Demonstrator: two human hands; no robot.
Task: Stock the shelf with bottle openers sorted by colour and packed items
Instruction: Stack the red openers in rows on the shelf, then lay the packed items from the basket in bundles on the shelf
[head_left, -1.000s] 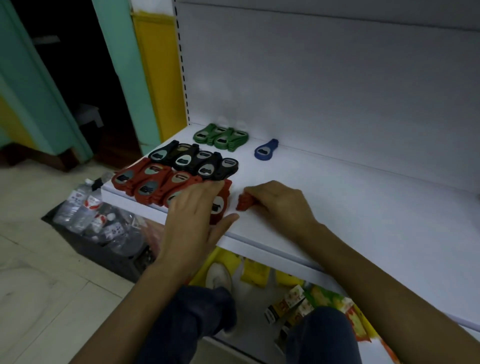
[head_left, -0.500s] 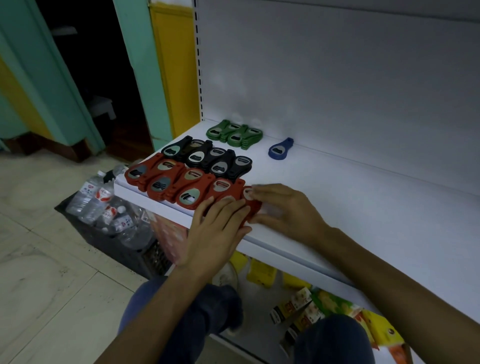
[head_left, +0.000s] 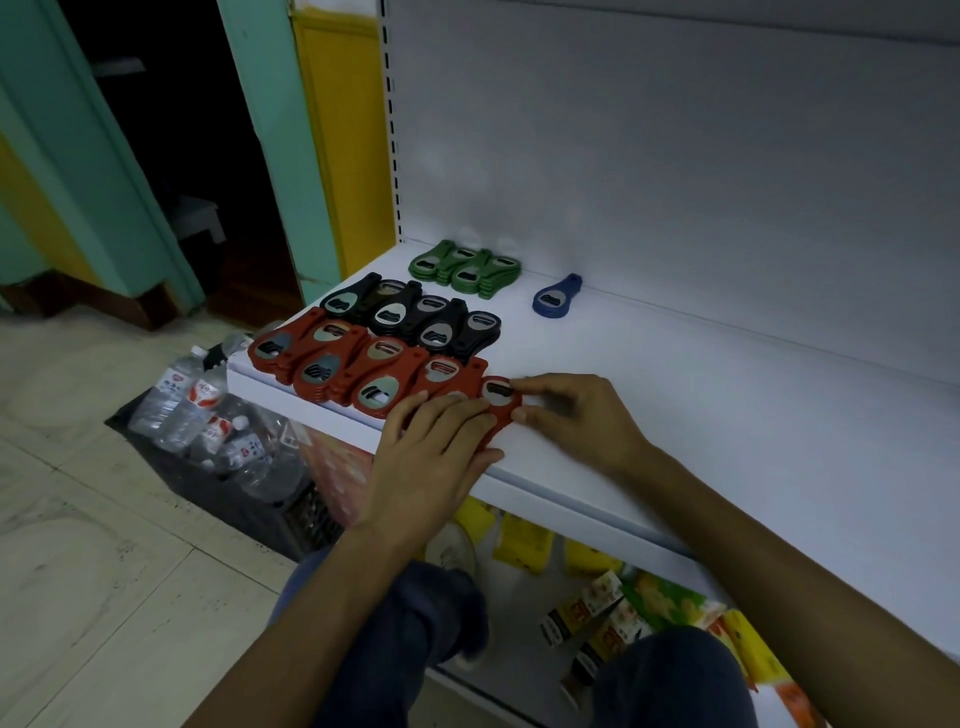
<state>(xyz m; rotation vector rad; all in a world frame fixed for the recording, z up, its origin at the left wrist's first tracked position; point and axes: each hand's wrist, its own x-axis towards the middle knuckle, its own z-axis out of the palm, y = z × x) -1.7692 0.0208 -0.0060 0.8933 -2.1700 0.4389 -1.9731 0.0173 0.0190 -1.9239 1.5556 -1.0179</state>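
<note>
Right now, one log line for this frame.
left hand presses flat on red row | right hand pinches end red opener | behind: black row, green openers, blue opener

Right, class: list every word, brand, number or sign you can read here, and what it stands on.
None can be read.
water bottles: red and white labels, print too blurred.
packets under the shelf: print too small and dim.
red bottle openers: no lettering shows.

A small shop: a white display shelf (head_left: 675, 415) with slotted upright, bottle openers (head_left: 374, 358) grouped by colour, packaged snacks (head_left: 613, 613) below, crated water bottles (head_left: 208, 415) on the floor.
</note>
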